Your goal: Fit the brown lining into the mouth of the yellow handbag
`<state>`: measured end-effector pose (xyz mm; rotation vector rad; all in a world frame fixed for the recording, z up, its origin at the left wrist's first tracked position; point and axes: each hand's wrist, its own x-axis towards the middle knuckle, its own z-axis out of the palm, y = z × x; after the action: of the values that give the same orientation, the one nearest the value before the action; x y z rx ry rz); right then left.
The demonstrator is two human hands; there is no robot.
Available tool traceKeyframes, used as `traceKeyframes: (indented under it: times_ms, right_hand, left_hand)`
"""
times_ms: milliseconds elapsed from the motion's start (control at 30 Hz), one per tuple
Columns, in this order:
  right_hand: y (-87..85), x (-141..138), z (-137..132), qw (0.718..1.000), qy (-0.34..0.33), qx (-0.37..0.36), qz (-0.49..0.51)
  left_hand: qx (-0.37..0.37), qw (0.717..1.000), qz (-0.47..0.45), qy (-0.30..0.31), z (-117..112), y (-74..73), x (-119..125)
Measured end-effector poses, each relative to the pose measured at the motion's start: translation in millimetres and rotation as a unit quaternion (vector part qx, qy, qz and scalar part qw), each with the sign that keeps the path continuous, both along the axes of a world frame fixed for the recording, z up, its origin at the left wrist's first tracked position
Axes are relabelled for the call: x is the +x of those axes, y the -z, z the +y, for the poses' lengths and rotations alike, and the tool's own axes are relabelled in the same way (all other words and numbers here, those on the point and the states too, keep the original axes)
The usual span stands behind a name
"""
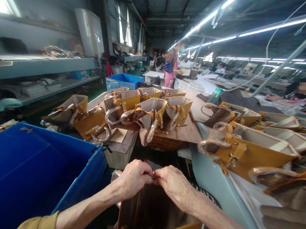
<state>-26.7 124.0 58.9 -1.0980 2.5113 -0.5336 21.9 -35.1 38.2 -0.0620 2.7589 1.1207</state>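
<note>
An open handbag [160,214] with a dark brown inside and mustard-tan edges stands low in front of me, cut off by the bottom of the view. My left hand [136,177] and my right hand [170,183] meet at its far upper edge. Thumbs and fingers of both are pinched together there, almost touching one another. A tiny shiny spot shows between the fingertips, too small to name. Part of a plastic-wrapped handle [116,175] shows just left of my left hand. My fingers hide most of the gripped edge.
A big blue bin [64,140] stands at my left. Several tan handbags [150,109] with wrapped handles sit on the wooden table [193,130] ahead; more handbags [259,147] crowd the right-hand table [210,186]. A person [171,67] in a pink apron stands farther back.
</note>
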Motion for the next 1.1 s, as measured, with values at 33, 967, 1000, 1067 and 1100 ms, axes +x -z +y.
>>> traceKeyframes:
  times_ms: [33, 967, 1000, 1067, 1100]
  right_hand:
    - [0.9, 1, -1, 1.0, -0.001, -0.006, -0.002]
    - [17.3, 12, -11, 0.994, -0.022, -0.103, -0.023]
    - [18.5, 13, -12, 0.994, -0.018, -0.103, -0.018]
    - [20.3, 15, -11, 0.995, -0.009, -0.102, -0.007]
    - [20.9, 17, -11, 0.995, -0.003, -0.101, 0.001]
  left_hand:
    - [0.017, 1.0, -0.006, 0.008, -3, -1.3, 0]
    - [0.285, 0.957, -0.007, -0.043, -22, 13.0, 23]
    - [0.279, 0.96, -0.004, -0.03, -22, 11.1, 25]
    - [0.258, 0.966, 0.009, -0.012, -21, 8.0, 27]
    - [0.248, 0.969, 0.017, -0.011, -20, 7.3, 27]
